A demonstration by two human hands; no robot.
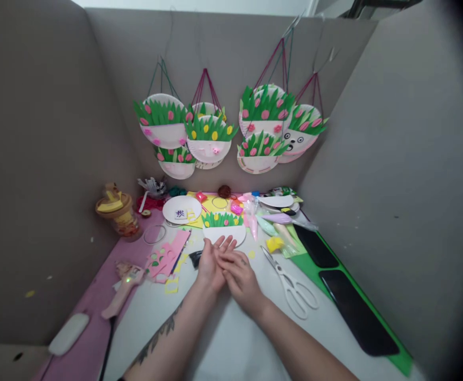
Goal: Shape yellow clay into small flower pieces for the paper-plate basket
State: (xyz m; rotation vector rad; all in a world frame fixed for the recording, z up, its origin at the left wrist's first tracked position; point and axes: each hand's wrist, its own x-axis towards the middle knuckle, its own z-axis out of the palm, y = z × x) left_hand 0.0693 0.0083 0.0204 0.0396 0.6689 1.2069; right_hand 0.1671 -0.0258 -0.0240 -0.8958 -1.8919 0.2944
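My left hand (210, 270) is palm up over the near side of the white table, its fingers stretched out. My right hand (239, 278) lies across that palm, with fairly straight fingers touching it. Whether something small sits between the two hands is hidden. Just beyond my fingertips is a cut white paper plate (224, 234), its upper edge lined with green paper grass and yellow paper flowers. A small black packet (195, 259) lies beside my left hand. White-handled scissors (289, 283) lie open-bladed to the right of my right hand.
A pink glue gun (125, 291) with a lit green light and cord lies left, near pink paper scraps (166, 259). Bags of coloured clay (269, 225) and a yellow lump (274, 244) lie right, before dark phone-like slabs (358, 312). Decorated plates (209, 138) hang on the back wall.
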